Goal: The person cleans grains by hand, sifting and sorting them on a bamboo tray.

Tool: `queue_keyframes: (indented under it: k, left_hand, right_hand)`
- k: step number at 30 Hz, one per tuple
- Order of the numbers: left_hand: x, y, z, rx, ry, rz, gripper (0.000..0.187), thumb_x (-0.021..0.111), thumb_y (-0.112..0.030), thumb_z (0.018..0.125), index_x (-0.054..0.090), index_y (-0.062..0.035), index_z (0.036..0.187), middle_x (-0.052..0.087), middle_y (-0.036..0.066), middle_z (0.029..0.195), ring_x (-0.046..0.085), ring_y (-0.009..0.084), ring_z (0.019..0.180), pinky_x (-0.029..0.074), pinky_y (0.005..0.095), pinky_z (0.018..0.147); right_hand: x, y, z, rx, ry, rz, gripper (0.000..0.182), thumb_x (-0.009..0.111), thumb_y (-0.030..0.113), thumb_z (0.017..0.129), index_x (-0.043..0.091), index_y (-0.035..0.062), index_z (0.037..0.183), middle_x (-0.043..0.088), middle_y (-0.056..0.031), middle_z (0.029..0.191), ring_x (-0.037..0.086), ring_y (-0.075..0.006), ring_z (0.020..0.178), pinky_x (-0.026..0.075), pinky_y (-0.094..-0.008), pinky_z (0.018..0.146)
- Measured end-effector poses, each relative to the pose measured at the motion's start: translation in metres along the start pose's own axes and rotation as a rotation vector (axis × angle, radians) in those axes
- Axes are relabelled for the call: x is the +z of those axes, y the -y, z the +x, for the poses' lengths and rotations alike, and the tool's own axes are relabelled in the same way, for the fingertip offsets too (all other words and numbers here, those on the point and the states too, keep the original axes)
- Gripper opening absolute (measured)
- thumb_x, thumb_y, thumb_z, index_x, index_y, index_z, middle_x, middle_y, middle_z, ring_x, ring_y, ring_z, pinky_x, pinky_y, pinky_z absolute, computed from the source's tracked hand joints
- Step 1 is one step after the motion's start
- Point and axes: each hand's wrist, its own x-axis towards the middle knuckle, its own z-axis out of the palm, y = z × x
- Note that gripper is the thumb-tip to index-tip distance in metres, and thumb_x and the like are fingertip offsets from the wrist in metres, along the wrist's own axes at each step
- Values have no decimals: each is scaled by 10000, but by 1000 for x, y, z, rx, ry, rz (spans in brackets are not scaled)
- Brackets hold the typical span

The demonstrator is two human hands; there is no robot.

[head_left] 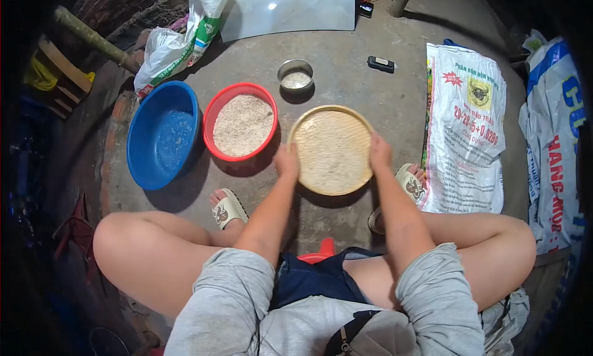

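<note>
Between both hands is a round, shallow sieve-like tray [332, 186] with a tan rim, held off the floor. Pale grains [330, 146] cover its inside. My left hand [286, 161] grips the rim on the left side, and my right hand [380, 153] has hold of the opposite side. Just left of the tray stands a red basin [208, 130], well filled with light brown grain or bran [244, 126]. A small metal bowl [295, 67] behind it has some pale grains at the bottom.
A blue basin [137, 152] leans at the far left, its inside dusted white. A printed fertilizer sack [466, 133] lies flat at right. A small black device [380, 63] and a metal sheet [287, 10] are farther back. Sandalled feet [230, 209] flank the work area.
</note>
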Motion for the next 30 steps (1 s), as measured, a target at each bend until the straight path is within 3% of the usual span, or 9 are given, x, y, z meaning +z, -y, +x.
queue_keyframes:
  k: [2,6,11,14,15,20,24,26,30]
  left_hand:
    - [12,-34,-16,-53,152,-17,371,506,-395,851,575,-32,884,595,245,842,574,423,805,436,473,699]
    - [16,-15,-1,3,56,-27,373,520,-398,845,582,-31,862,602,247,817,587,421,772,448,473,673]
    - [-52,19,20,-81,15,262,332,542,-401,832,630,-91,915,634,178,822,617,354,771,477,449,669]
    - [-22,19,10,-33,-2,12,347,558,-388,826,628,-51,868,625,207,823,608,371,780,461,445,682]
    - [-5,17,6,8,7,119,341,566,-372,822,616,-36,851,613,224,802,596,393,769,455,454,680]
    - [22,-22,-17,-24,144,-57,336,533,-372,838,603,-46,877,614,216,797,589,401,775,449,458,681]
    - [-17,22,10,-40,-10,-178,305,584,-341,817,600,-36,811,616,199,758,597,385,720,457,441,647]
    - [-33,40,18,-214,-73,-126,356,625,-364,791,581,-17,724,606,198,711,584,353,648,449,430,602]
    - [4,53,14,-331,-102,-219,452,671,-403,756,520,4,630,558,171,615,518,257,559,420,418,570]
  right_hand:
    - [-31,-6,13,65,-17,-145,485,369,421,911,611,7,979,612,-235,888,574,-413,858,437,-455,743]
    - [-21,6,1,5,-149,-94,522,331,462,911,624,30,945,607,-245,853,568,-436,818,440,-476,728]
    - [41,30,-29,-21,31,-179,520,335,458,913,618,23,923,604,-245,853,563,-437,825,436,-477,717]
    - [23,6,-11,-44,27,-121,521,332,451,915,617,15,914,604,-246,860,565,-436,818,435,-484,705]
    - [8,-2,-3,-14,34,-115,517,330,444,917,616,13,911,603,-247,860,565,-436,817,434,-487,705]
    - [-29,-18,17,-1,-68,-295,501,328,419,923,612,6,913,598,-255,864,566,-435,814,430,-491,696]
    - [27,2,-12,-162,-106,-171,462,367,397,915,612,9,865,593,-258,831,559,-444,789,431,-490,680]
    - [42,26,-21,-131,-30,-178,457,375,395,913,611,8,857,592,-258,834,558,-441,797,431,-485,687]
    - [34,9,-1,-98,24,-57,490,395,427,903,608,-13,866,598,-253,844,566,-423,808,429,-468,700]
